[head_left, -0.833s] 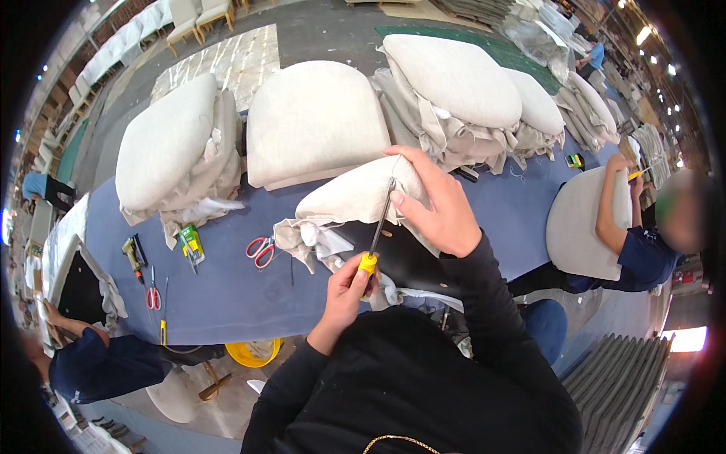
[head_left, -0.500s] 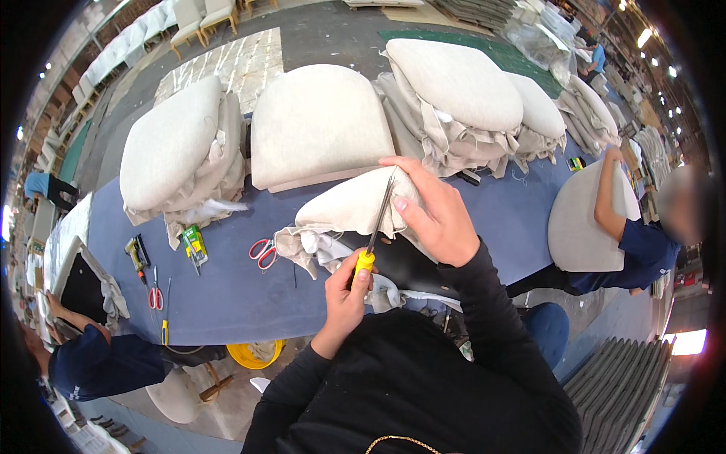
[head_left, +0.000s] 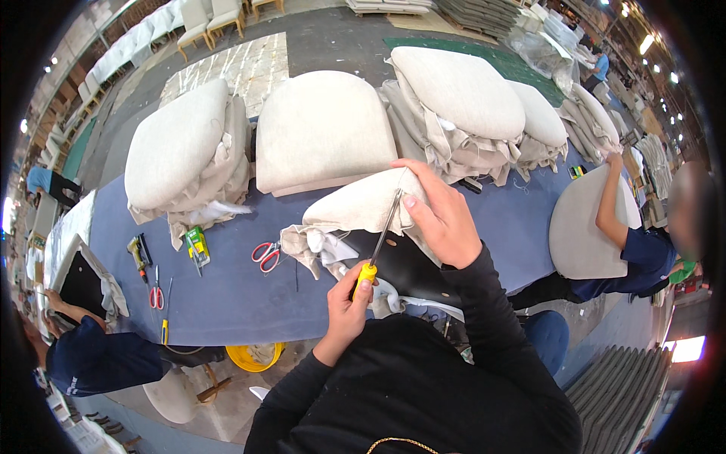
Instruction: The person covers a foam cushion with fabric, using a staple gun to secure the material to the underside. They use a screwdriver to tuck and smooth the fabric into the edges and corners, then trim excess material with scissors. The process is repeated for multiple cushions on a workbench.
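Observation:
In my left hand is a screwdriver, the fingers closed round its yellow handle. Its long metal shaft slants up and away, with the tip against or just over the fabric near the seat's far corner. That chair seat has loose beige cloth along its edge and a black underside tilted toward me. At the far corner my right hand grips the seat and cloth, thumb on the near side and fingers behind. White padding sticks out at the seat's left end.
Red-handled scissors lie left of the seat. Further left are a staple gun, a green-yellow packet, more scissors and another screwdriver. Covered seats line the blue table's far side. Co-workers handle seats at both ends.
The screwdriver's tip has drawn back a little toward me from the seat's far corner. My right hand keeps its grip there. The whole view has shifted slightly.

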### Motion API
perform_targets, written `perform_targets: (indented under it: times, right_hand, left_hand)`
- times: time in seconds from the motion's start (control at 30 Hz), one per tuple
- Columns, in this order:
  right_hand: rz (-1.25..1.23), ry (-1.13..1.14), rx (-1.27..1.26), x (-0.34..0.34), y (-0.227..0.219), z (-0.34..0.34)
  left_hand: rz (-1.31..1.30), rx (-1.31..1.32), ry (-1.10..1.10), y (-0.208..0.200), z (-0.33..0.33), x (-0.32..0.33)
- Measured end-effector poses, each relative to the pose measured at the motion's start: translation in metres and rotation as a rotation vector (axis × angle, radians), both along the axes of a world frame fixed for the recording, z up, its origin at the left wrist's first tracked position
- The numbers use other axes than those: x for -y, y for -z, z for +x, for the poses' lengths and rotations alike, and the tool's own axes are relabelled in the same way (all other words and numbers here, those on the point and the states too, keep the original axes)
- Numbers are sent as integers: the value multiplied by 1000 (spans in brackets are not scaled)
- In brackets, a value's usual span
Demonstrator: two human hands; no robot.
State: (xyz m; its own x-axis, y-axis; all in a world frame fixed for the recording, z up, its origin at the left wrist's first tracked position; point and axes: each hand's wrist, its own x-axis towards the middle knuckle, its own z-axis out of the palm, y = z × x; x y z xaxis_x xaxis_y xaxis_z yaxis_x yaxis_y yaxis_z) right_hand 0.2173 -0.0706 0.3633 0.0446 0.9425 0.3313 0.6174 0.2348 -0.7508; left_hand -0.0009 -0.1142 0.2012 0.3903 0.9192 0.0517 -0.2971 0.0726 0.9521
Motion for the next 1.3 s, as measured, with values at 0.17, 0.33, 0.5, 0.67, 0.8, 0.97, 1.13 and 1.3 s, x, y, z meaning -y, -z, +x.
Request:
perform_targets:
  times: [0.17, 0.33, 0.5, 0.67, 0.8, 0.97, 1.13, 1.3]
  right_hand:
    - [14, 10, -4, -1, 3, 3]
    - [50, 0, -14, -2, 5, 3]
    - [32, 14, -28, -1, 5, 6]
    - [37, -31, -41, 5, 0, 6]
    - [21, -103, -30, 18, -5, 2]
    - [220, -120, 105, 36, -7, 17]
    - [391, -116, 146, 49, 8, 39]
    - [526, -211, 32, 49, 19, 51]
  left_hand:
    - [-500, 494, 448, 3, -11, -6]
    - [-751, 826, 667, 32, -12, -14]
    - [-430, 596, 377, 9, 12, -5]
    - [-616, 970, 539, 46, -3, -16]
    - [-507, 852, 269, 21, 5, -24]
    - [-397, 792, -220, 31, -84, -75]
    - [-483, -174, -623, 156, -175, -102]
    - [-311, -846, -569, 275, -217, -86]
